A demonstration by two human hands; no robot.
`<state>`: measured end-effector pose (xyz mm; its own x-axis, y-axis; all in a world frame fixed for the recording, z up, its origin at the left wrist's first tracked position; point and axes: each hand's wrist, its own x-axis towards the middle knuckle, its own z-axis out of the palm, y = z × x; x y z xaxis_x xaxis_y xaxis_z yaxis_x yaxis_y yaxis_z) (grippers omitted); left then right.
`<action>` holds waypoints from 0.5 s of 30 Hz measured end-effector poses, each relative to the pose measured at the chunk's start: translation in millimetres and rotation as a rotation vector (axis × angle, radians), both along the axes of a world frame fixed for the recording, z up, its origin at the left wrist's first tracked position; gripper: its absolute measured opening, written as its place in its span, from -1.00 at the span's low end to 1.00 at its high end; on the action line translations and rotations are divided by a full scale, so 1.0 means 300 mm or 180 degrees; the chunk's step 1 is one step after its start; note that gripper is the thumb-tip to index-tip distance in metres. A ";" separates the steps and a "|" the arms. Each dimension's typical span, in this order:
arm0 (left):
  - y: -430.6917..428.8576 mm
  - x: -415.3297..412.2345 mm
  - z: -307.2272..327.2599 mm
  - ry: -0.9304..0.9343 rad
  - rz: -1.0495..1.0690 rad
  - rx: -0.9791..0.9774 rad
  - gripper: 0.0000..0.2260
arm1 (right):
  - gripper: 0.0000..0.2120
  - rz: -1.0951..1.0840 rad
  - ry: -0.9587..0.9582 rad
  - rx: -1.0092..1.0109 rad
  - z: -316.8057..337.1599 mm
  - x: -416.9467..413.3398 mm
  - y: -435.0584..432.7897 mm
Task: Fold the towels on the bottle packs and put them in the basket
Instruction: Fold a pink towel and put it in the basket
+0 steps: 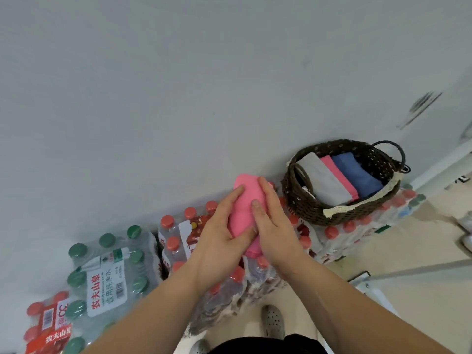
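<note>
A folded pink towel [247,200] lies over the red-capped bottle pack [176,238] in the middle of the view. My left hand [219,236] holds its left side, thumb laid across the near end. On the right side, my right hand [272,226] holds it with the thumb on top. A dark woven basket [357,214] stands on another red-capped pack just right of the hands. Inside it are a folded grey towel [319,177], a pink towel [339,178] and a blue towel [360,172], side by side.
A green-capped bottle pack [112,269] sits to the left, and one more red pack [48,320] at the lower left. A white wall runs behind the packs. My shoes [273,320] stand on the pale floor below, and a metal bar [421,270] crosses the right.
</note>
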<state>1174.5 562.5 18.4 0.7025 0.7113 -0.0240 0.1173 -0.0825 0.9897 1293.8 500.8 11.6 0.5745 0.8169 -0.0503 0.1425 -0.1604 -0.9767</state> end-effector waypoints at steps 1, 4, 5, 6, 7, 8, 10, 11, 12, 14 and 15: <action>-0.006 0.029 0.015 -0.0012 -0.0018 0.0052 -0.40 | -0.56 -0.0064 -0.0107 0.0076 0.015 0.031 -0.005; -0.027 0.141 0.055 0.0009 0.0012 0.0232 -0.37 | -0.57 -0.0205 -0.0252 0.0261 0.049 0.154 -0.025; -0.038 0.184 0.065 0.0018 0.0018 0.0281 -0.37 | -0.58 -0.0206 -0.0268 0.0273 0.061 0.202 -0.035; -0.051 0.229 0.075 0.0033 0.0024 0.0331 -0.37 | -0.58 -0.0175 -0.0295 0.0285 0.075 0.252 -0.046; -0.066 0.272 0.086 0.0056 0.0023 0.0376 -0.37 | -0.57 -0.0123 -0.0318 0.0296 0.088 0.300 -0.059; -0.078 0.314 0.093 0.0092 0.0010 0.0425 -0.38 | -0.57 -0.0082 -0.0354 0.0303 0.094 0.351 -0.073; -0.095 0.393 0.099 0.0241 -0.0006 0.0659 -0.41 | -0.58 0.0002 -0.0394 0.0311 0.089 0.455 -0.105; -0.099 0.430 0.094 0.0361 -0.0005 0.0873 -0.43 | -0.58 0.0030 -0.0409 0.0311 0.083 0.511 -0.126; -0.101 0.465 0.088 0.0504 -0.0004 0.1094 -0.44 | -0.58 0.0033 -0.0455 0.0279 0.076 0.569 -0.147; -0.101 0.533 0.077 0.0882 0.0030 0.1513 -0.42 | -0.60 0.0012 -0.0557 0.0101 0.061 0.697 -0.189; -0.100 0.565 0.071 0.1081 0.0051 0.1744 -0.41 | -0.60 -0.0014 -0.0601 -0.0019 0.056 0.762 -0.209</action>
